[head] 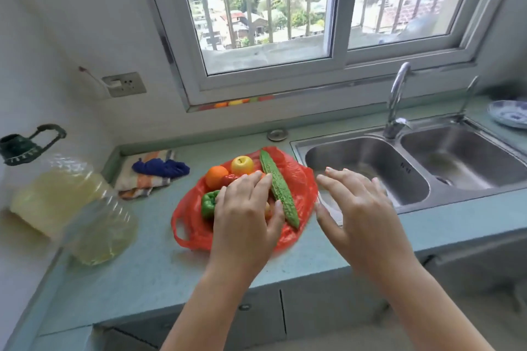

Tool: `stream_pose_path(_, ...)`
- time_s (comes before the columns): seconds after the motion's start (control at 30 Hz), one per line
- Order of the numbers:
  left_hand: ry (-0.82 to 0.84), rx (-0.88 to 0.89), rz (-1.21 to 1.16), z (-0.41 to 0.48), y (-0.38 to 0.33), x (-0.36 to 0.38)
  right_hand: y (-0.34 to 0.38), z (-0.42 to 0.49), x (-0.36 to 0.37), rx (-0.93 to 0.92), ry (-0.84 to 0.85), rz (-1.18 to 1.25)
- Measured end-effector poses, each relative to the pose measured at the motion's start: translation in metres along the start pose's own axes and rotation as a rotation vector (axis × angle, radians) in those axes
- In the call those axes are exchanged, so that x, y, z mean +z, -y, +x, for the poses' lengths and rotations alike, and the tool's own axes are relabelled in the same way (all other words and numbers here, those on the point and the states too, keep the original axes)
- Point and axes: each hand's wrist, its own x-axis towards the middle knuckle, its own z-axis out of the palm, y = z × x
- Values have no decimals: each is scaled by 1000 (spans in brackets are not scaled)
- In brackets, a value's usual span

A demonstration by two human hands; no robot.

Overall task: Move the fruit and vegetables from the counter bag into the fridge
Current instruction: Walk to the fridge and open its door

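A red plastic bag point(299, 179) lies spread flat on the pale green counter point(159, 265). On it rest a long green bitter gourd point(278, 188), a yellow apple point(241, 165), an orange point(216, 177), a green bell pepper point(209, 204) and a small red item point(229, 179) partly hidden. My left hand point(246, 208) lies palm down over the produce, its fingers apart and touching the gourd's left side; what is under the palm is hidden. My right hand point(353, 205) hovers open just right of the bag, holding nothing.
A double steel sink point(413, 171) with a tap point(396, 100) sits right of the bag. A folded striped cloth with a blue rag point(155, 172) lies left of it. A large oil bottle point(71, 202) stands at the left edge. A blue-patterned plate point(510, 114) is far right.
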Motion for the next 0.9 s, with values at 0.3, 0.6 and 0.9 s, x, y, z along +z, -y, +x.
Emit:
stream_pose_path(0.3, 87, 363, -312, 57, -70, 63, -61, -13, -37, 289, -114, -255)
stream_pose_path(0.6, 207, 662, -589, 59, -184, 115, -106, -67, -96, 627, -256, -538)
stream_pose_path(0.9, 337, 979, -788, -11, -349, 132, -160, -186, -203, 897, -424, -749)
